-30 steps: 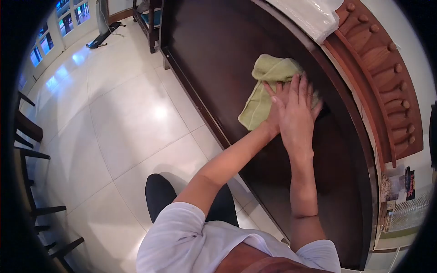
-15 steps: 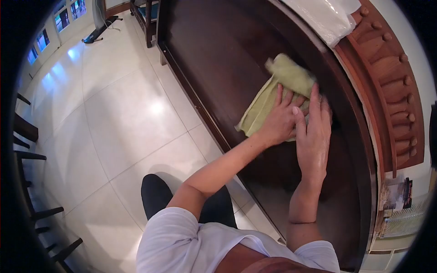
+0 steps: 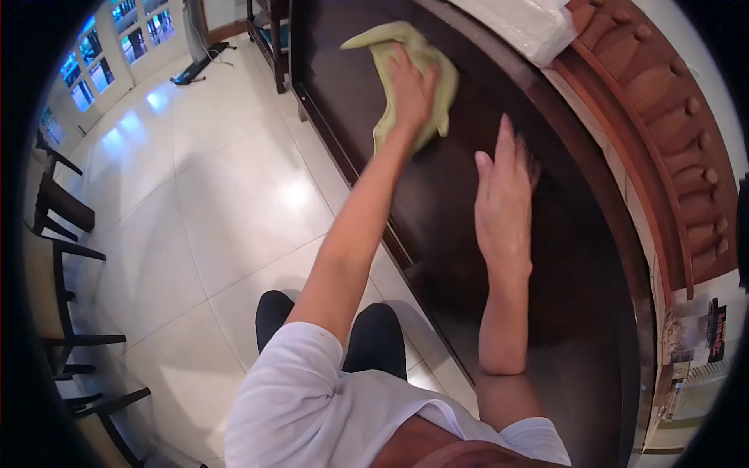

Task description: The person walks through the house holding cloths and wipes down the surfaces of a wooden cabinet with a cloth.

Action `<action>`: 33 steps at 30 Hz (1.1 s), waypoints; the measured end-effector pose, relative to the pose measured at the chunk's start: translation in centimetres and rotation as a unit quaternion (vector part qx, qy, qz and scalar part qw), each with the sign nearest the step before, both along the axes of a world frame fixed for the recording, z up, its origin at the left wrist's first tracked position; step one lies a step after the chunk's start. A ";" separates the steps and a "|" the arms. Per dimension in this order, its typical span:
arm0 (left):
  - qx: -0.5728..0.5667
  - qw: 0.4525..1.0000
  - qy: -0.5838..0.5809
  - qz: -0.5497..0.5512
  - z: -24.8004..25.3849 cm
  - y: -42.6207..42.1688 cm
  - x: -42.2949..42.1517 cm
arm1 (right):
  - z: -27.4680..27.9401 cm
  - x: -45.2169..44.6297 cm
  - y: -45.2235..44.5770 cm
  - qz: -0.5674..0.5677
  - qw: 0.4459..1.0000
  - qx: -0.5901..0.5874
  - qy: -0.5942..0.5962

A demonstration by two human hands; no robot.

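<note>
A light green cloth (image 3: 445,86) lies bunched on the dark brown wooden surface (image 3: 445,187), toward its upper left part. My left hand (image 3: 413,90) presses flat on the cloth with its fingers spread. To the right and nearer to me, my right hand (image 3: 505,199) is held over the bare dark wood, thumb apart from the other fingers, with nothing in it. The two hands are apart.
A carved reddish-brown wooden piece (image 3: 686,140) runs along the right, beside a white plastic-wrapped item (image 3: 530,27). Small packets (image 3: 716,327) lie at the lower right. Dark chairs (image 3: 86,339) stand at the left on the pale tiled floor (image 3: 234,203).
My left hand and the cloth have moved away to the upper left across the wood. My right hand has parted from my left hand and the cloth, shifting slightly left.
</note>
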State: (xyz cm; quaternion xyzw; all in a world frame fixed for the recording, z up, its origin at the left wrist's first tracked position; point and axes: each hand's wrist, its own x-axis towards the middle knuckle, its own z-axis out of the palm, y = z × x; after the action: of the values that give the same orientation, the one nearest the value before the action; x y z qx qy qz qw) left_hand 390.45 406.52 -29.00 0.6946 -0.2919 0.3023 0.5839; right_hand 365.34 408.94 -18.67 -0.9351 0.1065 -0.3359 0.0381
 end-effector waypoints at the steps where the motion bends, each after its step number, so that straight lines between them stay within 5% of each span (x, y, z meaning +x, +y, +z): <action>1: -0.097 0.994 0.002 -0.056 0.5 -0.4 -4.2 | 0.0 -0.1 -0.1 0.017 0.999 0.027 -0.012; 6: -0.040 0.997 -0.015 -0.068 -1.6 -1.6 -18.8 | -1.2 -0.1 -0.5 0.013 0.998 -0.023 -0.057; 14: -0.026 0.995 0.010 -0.096 -1.9 -1.4 -18.9 | -2.6 0.7 -0.8 -0.022 0.993 -0.112 -0.019; 22: -0.045 0.993 -0.014 -0.112 -0.2 -1.0 -8.5 | -2.2 3.5 -0.3 0.098 0.991 -0.026 -0.091; 33: -0.083 0.979 -0.086 -0.164 1.6 1.1 10.1 | -3.3 19.2 -0.6 0.090 0.971 0.035 -0.217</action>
State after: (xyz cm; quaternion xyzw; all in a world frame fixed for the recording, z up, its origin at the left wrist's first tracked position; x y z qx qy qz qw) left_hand 400.54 407.57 -27.42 0.5579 -0.4246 0.2839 0.6541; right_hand 384.57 408.31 -21.98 -0.8437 0.0230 -0.5221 0.1231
